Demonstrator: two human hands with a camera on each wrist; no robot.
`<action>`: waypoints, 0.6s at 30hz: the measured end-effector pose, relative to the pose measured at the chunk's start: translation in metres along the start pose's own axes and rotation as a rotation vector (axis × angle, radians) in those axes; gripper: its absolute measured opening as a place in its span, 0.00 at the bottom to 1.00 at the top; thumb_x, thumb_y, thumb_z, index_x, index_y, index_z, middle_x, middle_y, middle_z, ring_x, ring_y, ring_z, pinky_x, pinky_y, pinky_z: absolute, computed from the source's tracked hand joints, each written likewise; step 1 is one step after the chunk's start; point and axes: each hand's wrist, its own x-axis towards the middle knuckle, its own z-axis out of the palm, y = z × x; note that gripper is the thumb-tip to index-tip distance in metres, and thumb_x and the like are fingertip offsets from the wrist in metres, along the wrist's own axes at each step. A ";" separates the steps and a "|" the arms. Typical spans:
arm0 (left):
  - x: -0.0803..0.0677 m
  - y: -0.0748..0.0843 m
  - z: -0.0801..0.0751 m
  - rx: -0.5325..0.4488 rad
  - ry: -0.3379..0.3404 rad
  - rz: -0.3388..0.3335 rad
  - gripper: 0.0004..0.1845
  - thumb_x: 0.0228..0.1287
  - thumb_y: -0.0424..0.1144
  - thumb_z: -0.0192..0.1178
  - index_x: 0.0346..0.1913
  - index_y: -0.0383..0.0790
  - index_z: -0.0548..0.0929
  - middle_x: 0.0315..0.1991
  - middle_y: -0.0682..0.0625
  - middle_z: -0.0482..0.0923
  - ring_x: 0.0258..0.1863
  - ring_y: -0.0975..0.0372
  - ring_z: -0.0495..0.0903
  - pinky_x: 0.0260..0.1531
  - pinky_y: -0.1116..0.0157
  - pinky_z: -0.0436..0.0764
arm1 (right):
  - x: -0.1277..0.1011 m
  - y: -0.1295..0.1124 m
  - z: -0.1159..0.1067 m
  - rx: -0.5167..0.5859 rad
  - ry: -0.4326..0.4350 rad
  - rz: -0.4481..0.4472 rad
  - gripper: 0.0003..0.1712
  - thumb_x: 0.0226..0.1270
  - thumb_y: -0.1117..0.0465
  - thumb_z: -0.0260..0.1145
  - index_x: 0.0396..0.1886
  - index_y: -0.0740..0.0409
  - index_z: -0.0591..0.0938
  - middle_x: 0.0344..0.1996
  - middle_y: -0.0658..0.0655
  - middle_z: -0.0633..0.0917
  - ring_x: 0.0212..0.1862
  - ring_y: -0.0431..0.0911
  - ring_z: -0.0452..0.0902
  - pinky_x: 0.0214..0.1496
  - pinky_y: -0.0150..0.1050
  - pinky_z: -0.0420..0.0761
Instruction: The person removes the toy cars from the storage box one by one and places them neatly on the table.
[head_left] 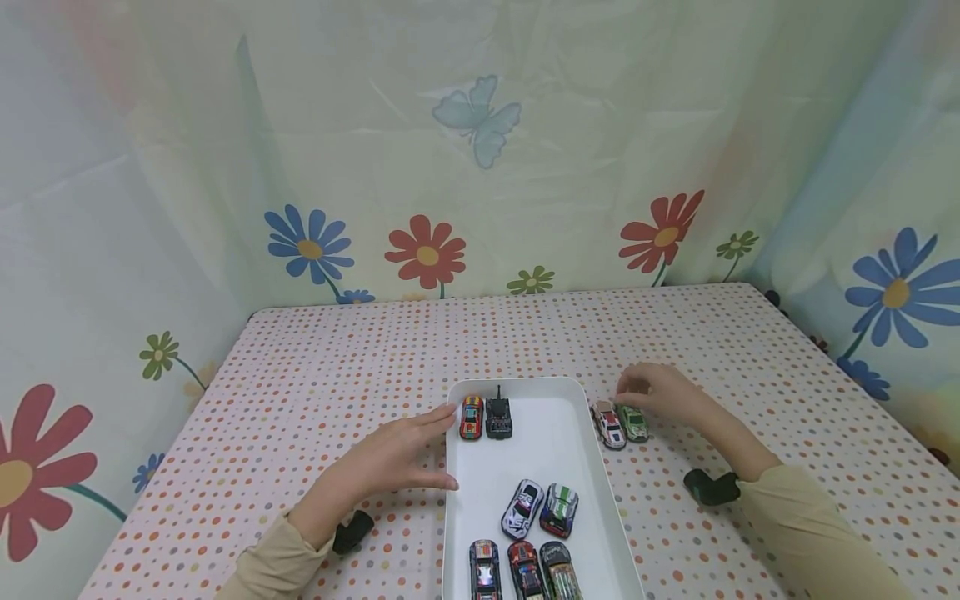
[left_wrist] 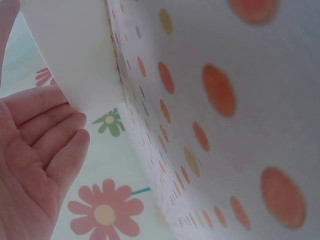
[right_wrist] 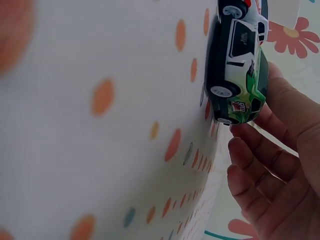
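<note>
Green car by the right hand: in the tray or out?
Out. The green car stands on the dotted tablecloth beside the white tray, near the right hand.

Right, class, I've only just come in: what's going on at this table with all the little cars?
A person sits at a dotted table with a white tray holding seven toy cars. The left hand rests flat against the tray's left edge. The right hand reaches the green car, fingers at it, beside a white and red car. Both cars stand on the cloth outside the tray.
</note>
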 end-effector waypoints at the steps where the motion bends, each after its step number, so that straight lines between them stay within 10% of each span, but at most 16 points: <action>1: 0.000 0.000 0.000 -0.003 -0.001 -0.001 0.49 0.51 0.67 0.58 0.68 0.34 0.63 0.70 0.44 0.55 0.64 0.54 0.62 0.59 0.58 0.67 | 0.000 -0.001 0.000 -0.003 -0.003 -0.001 0.08 0.60 0.56 0.68 0.30 0.57 0.82 0.26 0.47 0.79 0.30 0.43 0.73 0.32 0.41 0.76; 18: 0.000 0.000 0.000 -0.026 -0.022 -0.012 0.50 0.52 0.67 0.58 0.69 0.35 0.62 0.70 0.45 0.54 0.65 0.54 0.60 0.59 0.58 0.66 | -0.021 -0.058 -0.027 -0.088 0.067 -0.154 0.10 0.60 0.62 0.68 0.40 0.61 0.83 0.34 0.51 0.81 0.36 0.46 0.75 0.36 0.43 0.78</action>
